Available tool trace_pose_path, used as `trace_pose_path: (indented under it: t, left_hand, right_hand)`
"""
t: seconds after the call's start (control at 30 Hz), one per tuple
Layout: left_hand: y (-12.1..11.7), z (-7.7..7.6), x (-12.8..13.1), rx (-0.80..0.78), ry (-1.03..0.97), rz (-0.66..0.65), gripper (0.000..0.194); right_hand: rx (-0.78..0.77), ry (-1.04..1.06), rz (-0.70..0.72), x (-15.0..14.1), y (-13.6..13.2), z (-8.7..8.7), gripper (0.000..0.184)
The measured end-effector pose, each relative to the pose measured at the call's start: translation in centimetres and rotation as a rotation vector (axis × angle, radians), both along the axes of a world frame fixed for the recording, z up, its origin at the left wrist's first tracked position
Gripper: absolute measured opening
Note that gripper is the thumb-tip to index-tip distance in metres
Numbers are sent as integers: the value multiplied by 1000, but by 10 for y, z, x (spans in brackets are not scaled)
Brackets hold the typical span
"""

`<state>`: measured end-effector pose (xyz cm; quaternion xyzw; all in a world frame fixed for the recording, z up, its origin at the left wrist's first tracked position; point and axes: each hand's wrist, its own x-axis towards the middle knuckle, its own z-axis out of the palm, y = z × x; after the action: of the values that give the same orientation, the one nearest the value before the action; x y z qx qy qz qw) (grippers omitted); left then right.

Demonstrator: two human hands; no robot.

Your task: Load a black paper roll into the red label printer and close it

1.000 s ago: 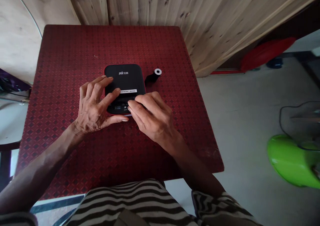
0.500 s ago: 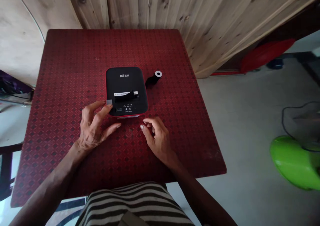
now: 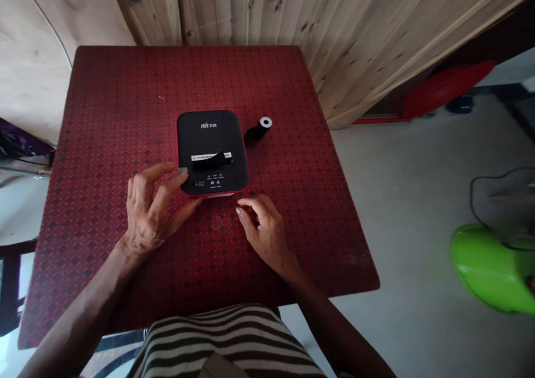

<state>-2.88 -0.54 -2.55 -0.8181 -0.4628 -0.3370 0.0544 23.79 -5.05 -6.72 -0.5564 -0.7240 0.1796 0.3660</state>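
The fingers of the left hand [image 3: 148, 211] are held apart, and nothing is gripped between them. The index fingertip is placed at a grey tab [image 3: 183, 170] on the near left corner of a black device [image 3: 211, 138], and the thumb is held at its near edge. The right hand [image 3: 265, 227] is loosely curled, with a small gap left between thumb and index fingertip, just off the near right corner.

The device is set flat near the middle of a red patterned table [image 3: 317, 216] and is edged in red. A curled black strip [image 3: 215, 159] is raised from its top, partly covering a white label [image 3: 201, 158]. A dark roll [image 3: 256, 132] with a white end is placed just beside the device; whether they touch cannot be told. The table is backed by a wooden wall [image 3: 267, 10].
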Motion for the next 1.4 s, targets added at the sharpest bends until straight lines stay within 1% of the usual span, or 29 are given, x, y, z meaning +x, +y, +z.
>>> trace_pose_path:
  t: [0.13, 0.27, 0.4, 0.5, 0.6, 0.67, 0.73, 0.8, 0.83, 0.9, 0.97, 1.0, 1.07, 1.17, 1.3, 1.4]
  left_hand:
    - [-1, 11, 3, -32, 2, 7, 52]
    - [1, 17, 4, -41, -1, 12, 51]
    - [2, 19, 4, -74, 28, 31, 47]
    - [3, 16, 3, -110, -21, 22, 45]
    - [3, 11, 3, -154, -123, -1, 49]
    - [4, 6, 3, -149, -159, -27, 53]
    - [5, 3, 3, -117, -165, -57, 56]
    - [6, -1, 4, -86, -171, -76, 58]
    - [6, -3, 5, -71, -181, -82, 60]
    - [5, -8, 6, -52, -202, -87, 66]
    - [4, -14, 8, -39, -219, -82, 76]
    - [4, -18, 9, -39, -230, -74, 82]
    - [3, -27, 11, -61, -255, -55, 93]
    - [5, -38, 13, -147, -278, -23, 101]
    - [6, -45, 14, -226, -268, 15, 96]
    - [6, -44, 13, -230, -254, 1, 90]
  right_hand:
    - [9, -2, -1, 0, 0, 1, 9]
    - [19, 3, 2, 0, 0, 2, 9]
    - [23, 11, 8, -1, 0, 2, 9]
    - [20, 23, 14, 0, 0, 3, 9]
    - [16, 58, -3, 4, 2, 14, 9]
    - [75, 71, -14, 8, 8, 30, 10]
    - [188, 46, 1, 9, 22, 51, 11]
    - [298, -28, 63, 6, 43, 72, 15]
    - [329, -88, 108, 2, 56, 82, 17]
    - [311, -252, 226, -10, 85, 96, 19]
    - [195, -448, 353, -26, 113, 104, 20]
    - [130, -536, 402, -35, 125, 106, 20]
    - [24, -669, 454, -51, 144, 105, 20]
    - [-29, -759, 453, -68, 159, 98, 24]
    - [-59, -790, 460, -75, 166, 94, 31]
    - [-74, -810, 494, -72, 168, 96, 29]
